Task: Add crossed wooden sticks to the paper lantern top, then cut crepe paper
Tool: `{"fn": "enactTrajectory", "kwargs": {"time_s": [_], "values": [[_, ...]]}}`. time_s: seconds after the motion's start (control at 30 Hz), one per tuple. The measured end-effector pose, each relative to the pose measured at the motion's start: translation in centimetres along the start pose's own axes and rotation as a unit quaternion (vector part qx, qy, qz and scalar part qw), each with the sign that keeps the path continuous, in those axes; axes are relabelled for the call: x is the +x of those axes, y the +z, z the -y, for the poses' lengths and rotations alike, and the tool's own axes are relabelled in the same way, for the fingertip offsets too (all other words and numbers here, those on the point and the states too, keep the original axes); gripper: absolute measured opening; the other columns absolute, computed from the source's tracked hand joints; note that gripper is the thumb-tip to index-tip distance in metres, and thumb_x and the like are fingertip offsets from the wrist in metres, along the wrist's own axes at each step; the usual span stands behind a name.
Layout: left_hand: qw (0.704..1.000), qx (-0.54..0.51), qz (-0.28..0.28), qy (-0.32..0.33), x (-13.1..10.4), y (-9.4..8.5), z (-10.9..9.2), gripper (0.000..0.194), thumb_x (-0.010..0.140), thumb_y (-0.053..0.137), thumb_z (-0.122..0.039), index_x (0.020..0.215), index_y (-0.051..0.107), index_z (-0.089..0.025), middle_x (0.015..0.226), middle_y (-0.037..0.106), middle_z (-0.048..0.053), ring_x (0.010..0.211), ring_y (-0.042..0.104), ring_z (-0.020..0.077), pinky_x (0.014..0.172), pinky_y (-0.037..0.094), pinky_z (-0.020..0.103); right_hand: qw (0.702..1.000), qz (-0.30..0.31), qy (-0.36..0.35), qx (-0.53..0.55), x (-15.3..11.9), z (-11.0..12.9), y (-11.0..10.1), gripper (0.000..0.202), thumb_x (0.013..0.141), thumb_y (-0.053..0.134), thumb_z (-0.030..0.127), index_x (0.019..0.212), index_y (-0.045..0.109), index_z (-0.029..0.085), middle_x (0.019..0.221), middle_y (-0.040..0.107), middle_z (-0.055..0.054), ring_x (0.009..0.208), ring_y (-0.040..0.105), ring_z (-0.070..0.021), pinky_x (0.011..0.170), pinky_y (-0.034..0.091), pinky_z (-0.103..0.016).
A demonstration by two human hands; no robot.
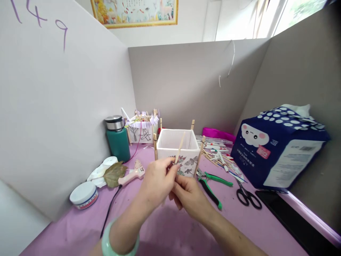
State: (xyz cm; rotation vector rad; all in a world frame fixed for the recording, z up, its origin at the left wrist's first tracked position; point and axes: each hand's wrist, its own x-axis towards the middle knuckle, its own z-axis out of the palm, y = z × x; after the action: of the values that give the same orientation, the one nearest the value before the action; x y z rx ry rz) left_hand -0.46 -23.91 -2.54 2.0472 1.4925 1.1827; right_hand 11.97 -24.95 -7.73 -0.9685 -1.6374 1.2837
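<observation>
My left hand (pixel 160 179), with a pale green bangle (pixel 106 240) on its wrist, pinches a thin wooden stick (pixel 180 147) that slants upward. Close against it, my right hand (pixel 188 193) has its fingers curled at the stick's lower part; what lies between those fingertips is hidden. Just behind both hands stands a white square box (pixel 190 156) with dark printed dragonfly-like figures on its front. Wooden sticks (pixel 199 154) rise upright at its corners. My hands cover the lower left of its front.
Green-handled pliers (pixel 211 192) and black scissors (pixel 249 199) lie to the right, before a blue tissue pack (pixel 277 149). Left are a pink glue gun (pixel 133 176), a dried leaf (pixel 114 174), a round tub (pixel 84 195) and a green bottle (pixel 118 142). A decorated box (pixel 144 133) stands behind.
</observation>
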Motion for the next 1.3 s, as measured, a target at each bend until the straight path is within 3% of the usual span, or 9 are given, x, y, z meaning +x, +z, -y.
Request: {"fn": "enactTrajectory", "kwargs": {"time_s": [0.1, 0.23, 0.33, 0.43, 0.6, 0.8, 0.93, 1.17, 1.3], "values": [[0.999, -0.030, -0.010, 0.021, 3.6, -2.6, -1.5, 0.021, 0.082, 0.055, -0.032, 0.077, 0.071, -0.020, 0.061, 0.064, -0.001, 0.050, 0.053, 0.0126, 0.049, 0.038, 0.025, 0.996, -0.063, -0.054, -0.044, -0.3, 2.1, -2.3, 0.030, 0.086, 0.054, 0.045, 0.084, 0.065, 0.017, 0.060, 0.057, 0.002, 0.043, 0.045, -0.0064, 0.042, 0.036, -0.019], [0.994, -0.077, 0.022, 0.068, 10.7, -5.1, -3.6, 0.016, 0.079, 0.061, -0.026, 0.085, 0.074, -0.018, 0.063, 0.063, 0.003, 0.046, 0.050, 0.0108, 0.047, 0.040, 0.026, 0.949, -0.258, -0.169, -0.064, 0.0, 4.9, -7.6, 0.030, 0.087, 0.054, 0.045, 0.084, 0.067, 0.019, 0.056, 0.052, 0.003, 0.043, 0.044, -0.0078, 0.040, 0.035, -0.020], [0.990, -0.092, 0.096, 0.043, 15.3, -4.6, -4.2, 0.011, 0.076, 0.064, -0.020, 0.073, 0.072, -0.013, 0.056, 0.060, 0.005, 0.046, 0.051, 0.0112, 0.048, 0.041, 0.027, 0.908, -0.344, -0.229, -0.070, 1.7, 6.1, -11.4, 0.026, 0.086, 0.056, 0.043, 0.079, 0.067, 0.020, 0.058, 0.052, 0.002, 0.044, 0.043, -0.0082, 0.040, 0.035, -0.021], [0.983, -0.045, 0.177, -0.014, 17.9, -2.9, -3.7, 0.008, 0.067, 0.069, -0.016, 0.060, 0.068, -0.015, 0.050, 0.059, 0.002, 0.042, 0.050, 0.0099, 0.046, 0.043, 0.025, 0.909, -0.332, -0.226, -0.108, 4.4, 6.4, -13.7, 0.028, 0.085, 0.057, 0.043, 0.076, 0.067, 0.019, 0.058, 0.053, 0.001, 0.044, 0.043, -0.0081, 0.039, 0.034, -0.021], [0.961, 0.068, 0.266, -0.045, 19.0, -1.3, -1.6, 0.013, 0.061, 0.066, -0.014, 0.049, 0.063, -0.017, 0.043, 0.058, 0.000, 0.036, 0.050, 0.0104, 0.043, 0.044, 0.023, 0.920, -0.312, -0.199, -0.127, 8.4, 5.4, -15.3, 0.030, 0.083, 0.058, 0.043, 0.073, 0.067, 0.017, 0.056, 0.053, 0.002, 0.041, 0.042, -0.0068, 0.038, 0.031, -0.020], [0.957, 0.060, 0.270, -0.091, 19.1, -1.4, -0.6, 0.010, 0.055, 0.069, -0.014, 0.047, 0.063, -0.017, 0.044, 0.060, 0.002, 0.037, 0.053, 0.0149, 0.045, 0.048, 0.029, 0.929, -0.310, -0.167, -0.111, 11.8, 2.2, -16.5, 0.032, 0.080, 0.058, 0.045, 0.072, 0.066, 0.015, 0.053, 0.053, 0.002, 0.039, 0.041, -0.0071, 0.037, 0.030, -0.020], [0.957, 0.044, 0.265, -0.113, 19.2, -1.2, -0.7, 0.011, 0.050, 0.069, -0.011, 0.046, 0.063, -0.019, 0.043, 0.059, 0.001, 0.039, 0.055, 0.0171, 0.048, 0.050, 0.033, 0.938, -0.315, -0.130, -0.066, 13.0, -0.1, -16.6, 0.034, 0.077, 0.059, 0.048, 0.075, 0.066, 0.014, 0.054, 0.053, 0.003, 0.040, 0.042, -0.0076, 0.038, 0.032, -0.020], [0.911, 0.124, 0.388, -0.069, 19.5, -0.4, -0.8, 0.007, 0.059, 0.064, -0.016, 0.056, 0.068, -0.021, 0.055, 0.067, 0.004, 0.042, 0.055, 0.0154, 0.047, 0.049, 0.029, 0.937, -0.321, -0.108, -0.089, 14.2, -1.7, -16.3, 0.033, 0.071, 0.062, 0.048, 0.073, 0.063, 0.014, 0.058, 0.056, 0.002, 0.047, 0.047, -0.0088, 0.045, 0.035, -0.021], [0.903, 0.114, 0.407, -0.077, 19.7, -0.2, -1.0, 0.004, 0.055, 0.068, -0.016, 0.056, 0.069, -0.020, 0.054, 0.067, 0.006, 0.041, 0.055, 0.0176, 0.046, 0.049, 0.032, 0.936, -0.319, -0.111, -0.097, 14.9, -2.6, -16.6, 0.033, 0.071, 0.062, 0.045, 0.083, 0.066, 0.014, 0.065, 0.060, 0.000, 0.051, 0.050, -0.0108, 0.050, 0.040, -0.023]]}}
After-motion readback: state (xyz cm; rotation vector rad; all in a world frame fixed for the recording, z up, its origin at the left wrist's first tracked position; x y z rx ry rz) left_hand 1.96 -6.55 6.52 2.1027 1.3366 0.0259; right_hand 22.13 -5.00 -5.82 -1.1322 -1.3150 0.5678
